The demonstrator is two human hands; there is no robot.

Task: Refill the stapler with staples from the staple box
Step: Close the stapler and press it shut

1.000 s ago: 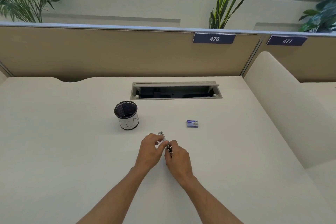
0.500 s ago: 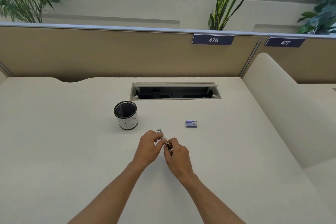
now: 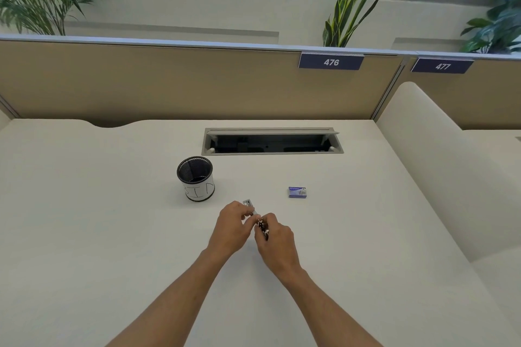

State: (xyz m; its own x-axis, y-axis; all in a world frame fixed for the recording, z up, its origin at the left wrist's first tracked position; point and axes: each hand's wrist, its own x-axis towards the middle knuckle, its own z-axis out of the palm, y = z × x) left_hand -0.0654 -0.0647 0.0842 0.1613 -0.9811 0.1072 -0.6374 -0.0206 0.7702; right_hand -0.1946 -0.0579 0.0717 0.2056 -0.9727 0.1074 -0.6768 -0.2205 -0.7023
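Observation:
A small stapler (image 3: 262, 227) is held between both hands over the middle of the white desk (image 3: 84, 234). My left hand (image 3: 231, 229) pinches its silver metal end (image 3: 248, 203), which sticks out past the fingers. My right hand (image 3: 275, 244) grips the dark body. Most of the stapler is hidden by my fingers, so I cannot tell whether it is opened. The small blue staple box (image 3: 297, 192) lies flat on the desk, up and to the right of my hands, untouched.
A black mesh pen cup (image 3: 196, 182) with a white label stands up and left of my hands. An open cable tray (image 3: 272, 141) is set into the desk behind. A beige partition (image 3: 169, 82) closes the back, and a padded divider (image 3: 439, 166) the right.
Both hands stay pressed together on the stapler in nearly the same spot. The fingers shift only slightly. The staple box has not moved.

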